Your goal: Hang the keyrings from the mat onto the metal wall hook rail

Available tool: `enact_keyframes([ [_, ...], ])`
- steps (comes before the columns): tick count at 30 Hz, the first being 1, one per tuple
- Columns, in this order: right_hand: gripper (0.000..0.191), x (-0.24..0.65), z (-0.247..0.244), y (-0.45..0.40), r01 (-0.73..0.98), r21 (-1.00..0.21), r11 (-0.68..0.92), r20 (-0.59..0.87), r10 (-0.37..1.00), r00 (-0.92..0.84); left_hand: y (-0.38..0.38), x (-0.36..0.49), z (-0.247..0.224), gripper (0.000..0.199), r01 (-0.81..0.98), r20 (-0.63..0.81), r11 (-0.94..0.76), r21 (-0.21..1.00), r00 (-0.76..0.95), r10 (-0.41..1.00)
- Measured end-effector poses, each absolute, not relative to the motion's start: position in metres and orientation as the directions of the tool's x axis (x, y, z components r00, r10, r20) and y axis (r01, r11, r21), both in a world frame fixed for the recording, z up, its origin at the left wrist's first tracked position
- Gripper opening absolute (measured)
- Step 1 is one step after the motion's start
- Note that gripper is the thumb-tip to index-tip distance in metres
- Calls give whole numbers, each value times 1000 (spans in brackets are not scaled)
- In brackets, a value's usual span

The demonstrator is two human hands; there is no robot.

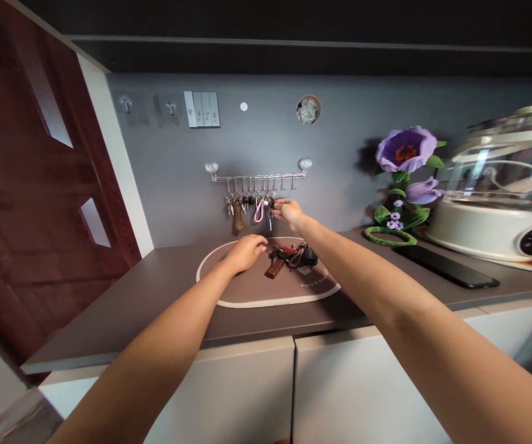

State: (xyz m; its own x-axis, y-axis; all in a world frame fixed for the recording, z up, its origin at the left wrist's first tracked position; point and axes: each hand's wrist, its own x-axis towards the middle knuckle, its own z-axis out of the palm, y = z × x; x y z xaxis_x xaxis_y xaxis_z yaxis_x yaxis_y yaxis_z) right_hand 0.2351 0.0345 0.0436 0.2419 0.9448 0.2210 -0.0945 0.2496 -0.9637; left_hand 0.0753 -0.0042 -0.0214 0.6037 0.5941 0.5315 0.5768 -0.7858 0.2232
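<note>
A clear hook rail point(259, 177) on the grey wall carries several bunches of keys, among them a brown fob point(238, 217) and a pink loop point(259, 211). My right hand point(288, 213) reaches to the right end of the hanging bunches. Its fingers close around a dark key bunch point(271, 202), partly hidden by the fingertips. Low over the mat hovers my left hand point(248, 251), fingers loosely curved and apart, with nothing seen in it. Just right of it lies a pile of keys point(297, 254) with a brown leather tag point(275, 268).
The brown mat point(238, 293) with a white rim lies on the counter point(168, 296). To the right stand purple flowers point(407, 151), a black phone point(446, 266) and a glass-topped white appliance point(482, 222). A dark shelf point(293, 55) overhangs. A reddish-brown door point(39, 216) is at left.
</note>
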Motion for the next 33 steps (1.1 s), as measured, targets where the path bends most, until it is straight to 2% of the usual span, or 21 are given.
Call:
enact_keyframes([
  [11, 11, 239, 21, -1, -67, -983, 170, 155, 970, 187, -4, 75, -22, 22, 590, 524, -776, 221, 599, 605],
  [14, 10, 238, 13, -12, 25, -985, 171, 173, 974, 149, -5, 75, -22, 23, 600, 522, -769, 221, 593, 613],
  [16, 7, 239, 8, -17, 165, -964, 211, 233, 964, 128, -5, 75, -22, 23, 601, 525, -768, 220, 591, 613],
  [20, 6, 245, 2, -23, 530, -793, 301, 381, 924, 45, -6, 75, -22, 23, 586, 533, -779, 224, 595, 601],
  [22, 7, 249, 2, -25, 649, -690, 321, 404, 914, -23, -7, 75, -22, 23, 580, 528, -782, 228, 601, 599],
  [27, 14, 255, 3, -29, 785, -534, 315, 313, 936, -163, -7, 76, -22, 23, 569, 525, -782, 252, 599, 605],
  [33, 13, 259, 2, -27, 858, -429, 282, 230, 953, -198, -8, 77, -23, 23, 552, 525, -774, 312, 579, 624],
])
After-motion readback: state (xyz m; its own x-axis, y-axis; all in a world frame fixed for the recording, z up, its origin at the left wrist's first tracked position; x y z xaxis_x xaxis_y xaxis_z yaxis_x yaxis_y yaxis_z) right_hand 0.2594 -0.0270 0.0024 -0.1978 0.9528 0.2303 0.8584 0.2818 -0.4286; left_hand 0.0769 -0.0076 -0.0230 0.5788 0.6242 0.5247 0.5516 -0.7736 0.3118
